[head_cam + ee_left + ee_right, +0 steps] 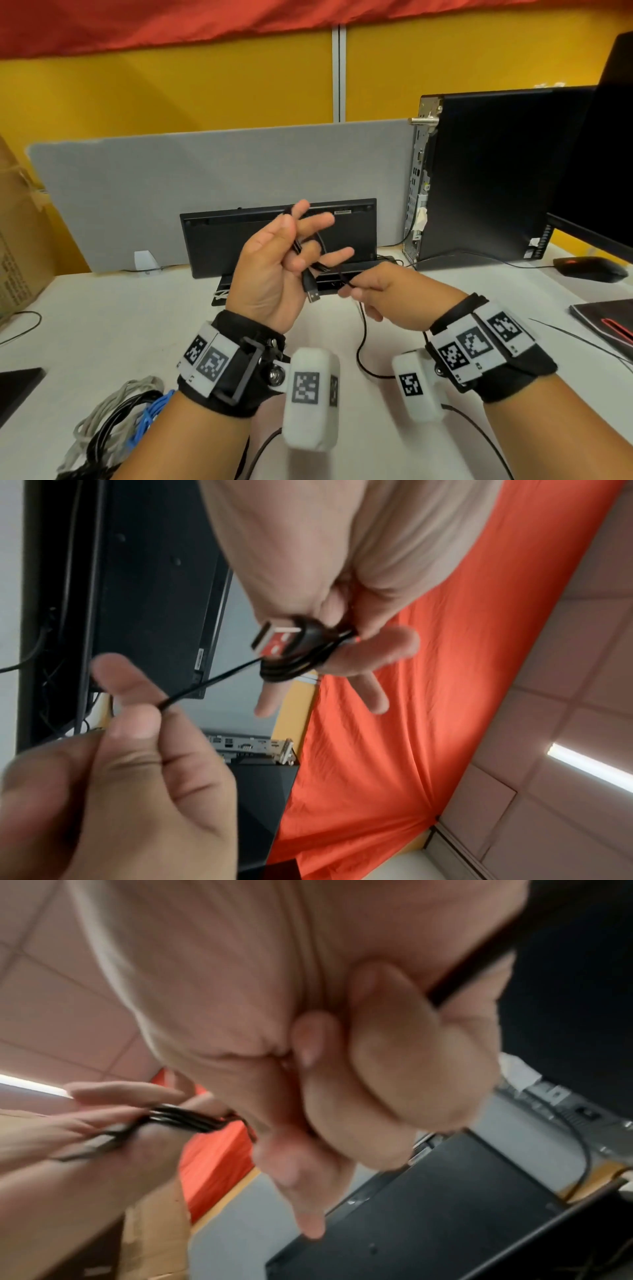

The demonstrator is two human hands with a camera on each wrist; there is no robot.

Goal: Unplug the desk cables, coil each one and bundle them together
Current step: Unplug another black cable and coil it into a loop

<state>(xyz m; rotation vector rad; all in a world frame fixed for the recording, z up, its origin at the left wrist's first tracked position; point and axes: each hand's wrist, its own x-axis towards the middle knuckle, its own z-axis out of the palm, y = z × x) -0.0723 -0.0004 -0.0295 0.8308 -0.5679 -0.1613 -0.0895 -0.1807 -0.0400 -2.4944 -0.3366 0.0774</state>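
My left hand (301,246) is raised palm-up over the white desk (137,325) and holds a few loops of a black USB cable (310,270) round its fingers. The metal USB plug (312,295) sticks out below the palm, and shows red inside in the left wrist view (277,639). My right hand (349,287) pinches the same cable just right of the coil (291,666), between thumb and forefinger (137,696). The rest of the cable (359,342) hangs to the desk. A bundle of grey, black and blue cables (113,421) lies at the front left.
A black keyboard (274,236) leans upright against the grey divider (205,178). A PC tower (496,171), a monitor (603,171) and a mouse (589,269) stand at the right. A cardboard box (17,240) is at the left and a dark notebook (606,322) at the right edge.
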